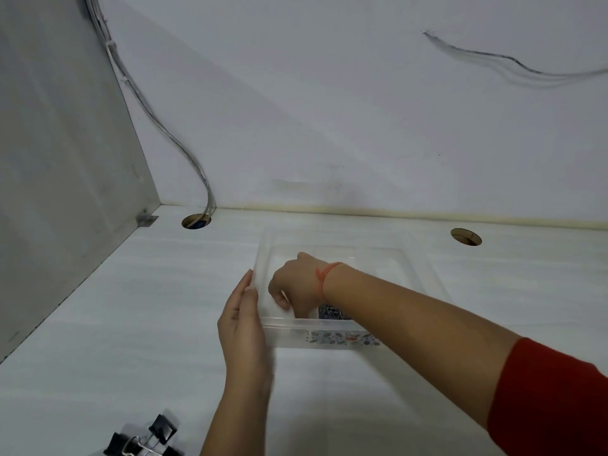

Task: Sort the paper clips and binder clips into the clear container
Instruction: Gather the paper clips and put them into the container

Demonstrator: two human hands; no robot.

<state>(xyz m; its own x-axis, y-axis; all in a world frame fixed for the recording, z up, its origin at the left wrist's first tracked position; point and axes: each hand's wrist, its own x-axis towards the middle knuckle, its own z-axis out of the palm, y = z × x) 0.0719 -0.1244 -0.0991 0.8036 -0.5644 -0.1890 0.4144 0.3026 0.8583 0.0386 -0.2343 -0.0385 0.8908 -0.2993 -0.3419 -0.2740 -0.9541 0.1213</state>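
The clear container (413, 258) stands on the white desk (131, 324), with a patterned strip along its front wall. My left hand (241, 327) holds its left wall, thumb at the rim. Reaching over the front wall into the container's near left corner is my right hand (296, 284), fingers curled downward; what they hold is hidden. Right beside those fingers, inside the container, lies a small dark pack of paper clips (332, 313). Black binder clips (148, 437) lie in a pile on the desk at the bottom left, apart from both hands.
A grey partition (59, 192) walls off the desk's left side, with a metal bracket (146, 219) at its foot. Cables (171, 136) run down the back wall into a round desk hole (196, 221). A second hole (466, 236) lies at the back right.
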